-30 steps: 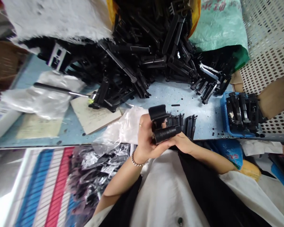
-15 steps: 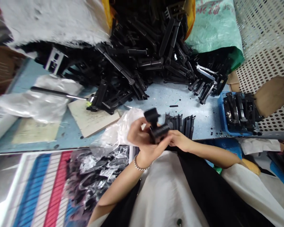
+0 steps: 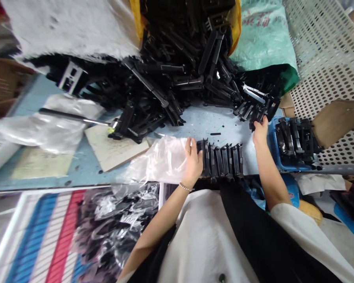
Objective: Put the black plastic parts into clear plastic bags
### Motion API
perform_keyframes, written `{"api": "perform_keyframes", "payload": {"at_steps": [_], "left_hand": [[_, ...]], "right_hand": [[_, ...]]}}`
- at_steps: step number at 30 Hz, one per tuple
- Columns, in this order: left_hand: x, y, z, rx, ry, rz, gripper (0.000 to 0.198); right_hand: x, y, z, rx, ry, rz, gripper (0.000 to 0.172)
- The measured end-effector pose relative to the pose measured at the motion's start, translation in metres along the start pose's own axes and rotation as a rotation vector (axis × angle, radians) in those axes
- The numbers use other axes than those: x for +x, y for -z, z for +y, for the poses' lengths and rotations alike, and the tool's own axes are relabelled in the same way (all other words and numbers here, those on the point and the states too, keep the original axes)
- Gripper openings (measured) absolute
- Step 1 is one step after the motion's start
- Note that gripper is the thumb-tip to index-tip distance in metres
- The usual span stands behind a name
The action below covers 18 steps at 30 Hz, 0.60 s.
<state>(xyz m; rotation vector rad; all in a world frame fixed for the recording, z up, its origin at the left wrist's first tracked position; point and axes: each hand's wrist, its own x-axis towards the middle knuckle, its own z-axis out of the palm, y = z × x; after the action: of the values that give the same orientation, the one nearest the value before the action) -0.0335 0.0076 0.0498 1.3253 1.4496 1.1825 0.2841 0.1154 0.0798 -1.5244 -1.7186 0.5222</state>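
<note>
My left hand (image 3: 194, 162) lies with fingers stretched out on the edge of a stack of clear plastic bags (image 3: 165, 159). Its thumb side is beside a row of narrow black plastic parts (image 3: 221, 159) standing side by side at the table's front edge. Over to the right, my right hand (image 3: 260, 131) reaches to the near end of a heap of similar black parts (image 3: 246, 90). Its thumb and fingers close on the end of one black plastic part (image 3: 257, 114); the fingertips are partly hidden.
A blue basket (image 3: 275, 155) of black parts stands right of my right hand. Behind are a green sack (image 3: 267, 43) and a white sack (image 3: 76, 27). A long-handled tool (image 3: 73, 116) and a pale board (image 3: 118, 151) lie left. Bagged items (image 3: 118, 220) sit below the table.
My hands have parted from the black part they held together. The row at the edge now shows more parts. My left hand rests on the bags; my right hand has moved right to the heap.
</note>
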Motion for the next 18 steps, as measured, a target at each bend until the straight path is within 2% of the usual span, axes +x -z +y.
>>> {"api": "perform_keyframes", "payload": {"at_steps": [2,3,4,6,8,10,12,15,18], "left_hand": [[0.001,-0.001,0.012,0.029,-0.074,-0.025,0.063],[0.002,-0.002,0.020,-0.007,-0.083,-0.050,0.063],[0.003,-0.003,0.030,-0.088,-0.072,-0.087,0.064],[0.003,-0.007,0.052,-0.371,0.033,-0.198,0.066],[0.003,-0.010,0.073,-0.680,0.216,-0.338,0.069],[0.002,-0.008,0.089,-0.843,0.358,-0.426,0.069],[0.002,-0.001,0.099,-0.851,0.376,-0.432,0.066],[0.004,0.013,0.107,-0.787,0.308,-0.371,0.060],[0.005,0.024,0.112,-0.728,0.373,-0.433,0.058]], "right_hand": [[-0.024,-0.006,-0.022,0.179,-0.158,0.178,0.041],[-0.038,-0.011,-0.038,0.286,-0.223,0.214,0.043],[-0.052,-0.018,-0.056,0.371,-0.247,0.169,0.046],[-0.078,-0.030,-0.097,0.447,-0.198,-0.025,0.052],[-0.096,-0.039,-0.133,0.376,-0.119,-0.163,0.047],[-0.103,-0.042,-0.158,0.203,0.002,-0.166,0.040],[-0.102,-0.040,-0.170,0.018,0.150,-0.129,0.040],[-0.092,-0.036,-0.170,-0.160,0.351,-0.097,0.042],[-0.074,-0.032,-0.161,-0.210,0.452,-0.023,0.040]]}}
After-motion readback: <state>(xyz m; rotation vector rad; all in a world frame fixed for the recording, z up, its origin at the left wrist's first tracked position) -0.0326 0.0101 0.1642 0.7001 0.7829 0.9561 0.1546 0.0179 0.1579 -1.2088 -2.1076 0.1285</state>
